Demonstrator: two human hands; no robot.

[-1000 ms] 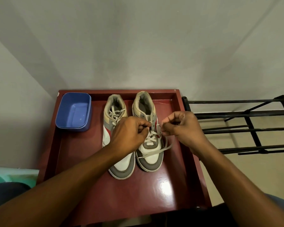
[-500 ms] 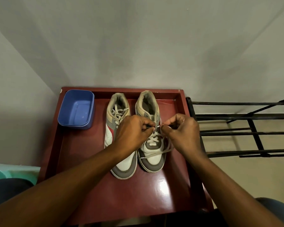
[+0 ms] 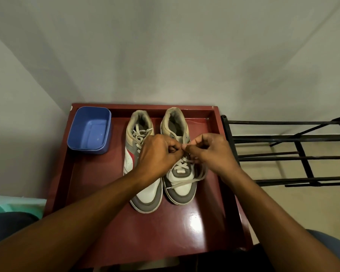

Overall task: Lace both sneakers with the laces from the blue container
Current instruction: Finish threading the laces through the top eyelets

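- The left sneaker point(image 3: 145, 193) looks fully laced; the blue container point(image 3: 88, 132) sits empty beside it.
- The right sneaker point(image 3: 182, 190) is crossed only low down; its upper rows likely remain.
- The left hand point(image 3: 157, 154) and right hand point(image 3: 209, 152), fingers curled, pinch its lace point(image 3: 185, 182) above its middle.

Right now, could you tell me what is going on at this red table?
A person is lacing the right sneaker: the left hand and right hand both pinch its lace above the upper eyelets, with one loose end lying across the toe. The left sneaker already carries a lace, and the blue container beside it looks empty.
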